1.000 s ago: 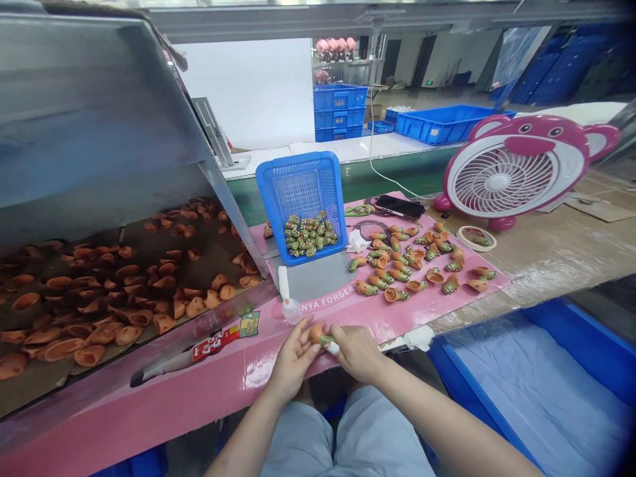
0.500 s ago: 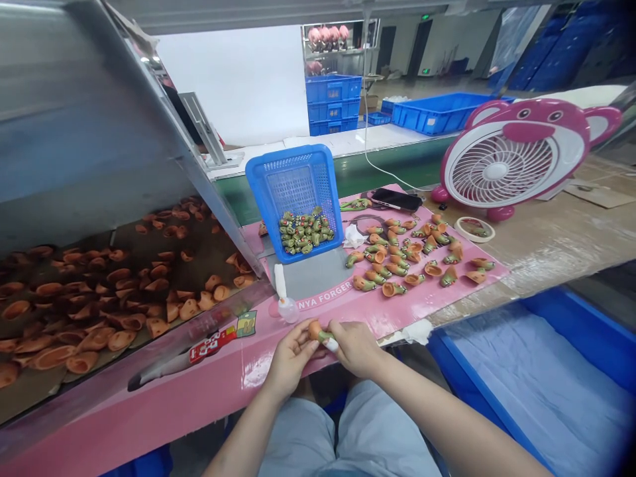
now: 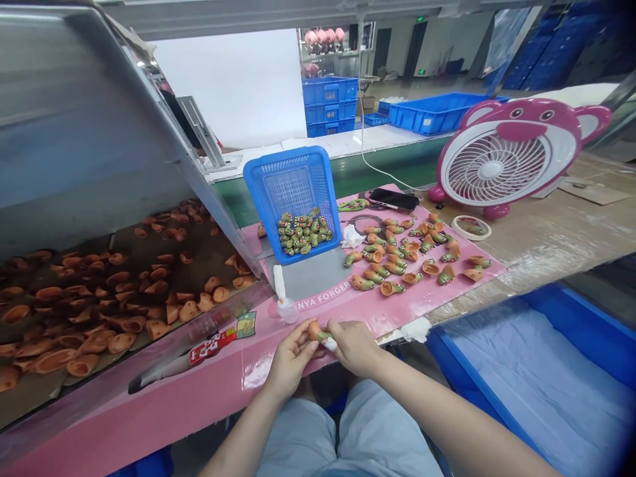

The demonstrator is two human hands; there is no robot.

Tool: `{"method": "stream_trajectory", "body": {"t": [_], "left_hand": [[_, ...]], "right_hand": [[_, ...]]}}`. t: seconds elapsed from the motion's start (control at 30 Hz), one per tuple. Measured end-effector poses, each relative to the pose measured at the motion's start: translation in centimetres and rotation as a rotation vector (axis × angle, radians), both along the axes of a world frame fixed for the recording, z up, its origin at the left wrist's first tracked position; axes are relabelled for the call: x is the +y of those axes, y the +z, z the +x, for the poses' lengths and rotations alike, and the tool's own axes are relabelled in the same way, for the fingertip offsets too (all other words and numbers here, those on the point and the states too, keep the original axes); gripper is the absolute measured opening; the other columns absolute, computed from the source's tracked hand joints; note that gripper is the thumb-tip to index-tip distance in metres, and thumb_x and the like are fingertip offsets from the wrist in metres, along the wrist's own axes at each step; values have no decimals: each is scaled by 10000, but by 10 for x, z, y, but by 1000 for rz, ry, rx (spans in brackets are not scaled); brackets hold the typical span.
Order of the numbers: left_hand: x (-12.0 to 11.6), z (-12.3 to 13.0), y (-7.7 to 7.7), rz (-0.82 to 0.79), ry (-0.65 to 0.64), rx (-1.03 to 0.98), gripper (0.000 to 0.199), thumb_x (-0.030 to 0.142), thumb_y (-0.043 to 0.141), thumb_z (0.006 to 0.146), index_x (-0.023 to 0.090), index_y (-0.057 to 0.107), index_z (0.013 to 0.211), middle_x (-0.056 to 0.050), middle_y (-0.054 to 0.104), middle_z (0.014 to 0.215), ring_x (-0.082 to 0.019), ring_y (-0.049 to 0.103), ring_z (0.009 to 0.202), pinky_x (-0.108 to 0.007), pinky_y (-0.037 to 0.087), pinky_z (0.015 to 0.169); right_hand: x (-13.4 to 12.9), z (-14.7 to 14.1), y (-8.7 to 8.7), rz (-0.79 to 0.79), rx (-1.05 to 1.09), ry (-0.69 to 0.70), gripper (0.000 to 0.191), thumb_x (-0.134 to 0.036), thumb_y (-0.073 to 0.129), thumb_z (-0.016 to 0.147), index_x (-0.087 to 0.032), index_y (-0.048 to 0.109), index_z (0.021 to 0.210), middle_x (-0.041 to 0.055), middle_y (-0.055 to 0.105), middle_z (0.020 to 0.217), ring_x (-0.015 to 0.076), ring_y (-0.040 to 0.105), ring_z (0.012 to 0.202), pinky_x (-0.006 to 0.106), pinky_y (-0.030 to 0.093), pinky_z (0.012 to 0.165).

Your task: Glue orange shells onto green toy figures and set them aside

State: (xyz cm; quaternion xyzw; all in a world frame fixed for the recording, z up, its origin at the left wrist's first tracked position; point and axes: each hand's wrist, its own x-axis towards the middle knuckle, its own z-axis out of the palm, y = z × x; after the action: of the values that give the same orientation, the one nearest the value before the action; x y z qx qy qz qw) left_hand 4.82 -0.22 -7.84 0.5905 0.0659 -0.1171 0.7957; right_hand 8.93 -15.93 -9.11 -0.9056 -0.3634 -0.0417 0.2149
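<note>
I hold 1 piece (image 3: 317,331) on the near side of the basket (image 3: 293,180): my left hand (image 3: 289,356) pinches its orange end, my right hand (image 3: 355,348) its green end. Right of the basket lie more pieces (image 3: 396,268), then the fan (image 3: 491,171).

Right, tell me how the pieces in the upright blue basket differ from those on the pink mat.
The basket pieces look mostly green; the mat pieces pair green with orange.
The basket pieces are heaped together in the blue basket; the mat pieces are spread out over the pink mat.
Both sets include green.
</note>
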Motion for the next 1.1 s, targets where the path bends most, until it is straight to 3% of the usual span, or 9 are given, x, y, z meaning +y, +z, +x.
{"method": "stream_trajectory", "body": {"t": [0.6,1.1], "left_hand": [[-4,0,0,17,20,-21,439,250,541,744,188,399,1155,-85,549,1108,-233,549,966,-347,493,769],[-2,1,-2,48,10,-16,462,279,540,740,184,393,1168,-98,517,1170,-242,539,987,-339,503,749]], "right_hand": [[1,0,-3,34,13,-18,272,-366,227,886,-169,399,807,22,566,634,150,505,540,243,217,496],[3,-1,4,19,47,-56,204,-361,317,863,-184,417,845,6,593,688,145,543,591,234,254,509]]}}
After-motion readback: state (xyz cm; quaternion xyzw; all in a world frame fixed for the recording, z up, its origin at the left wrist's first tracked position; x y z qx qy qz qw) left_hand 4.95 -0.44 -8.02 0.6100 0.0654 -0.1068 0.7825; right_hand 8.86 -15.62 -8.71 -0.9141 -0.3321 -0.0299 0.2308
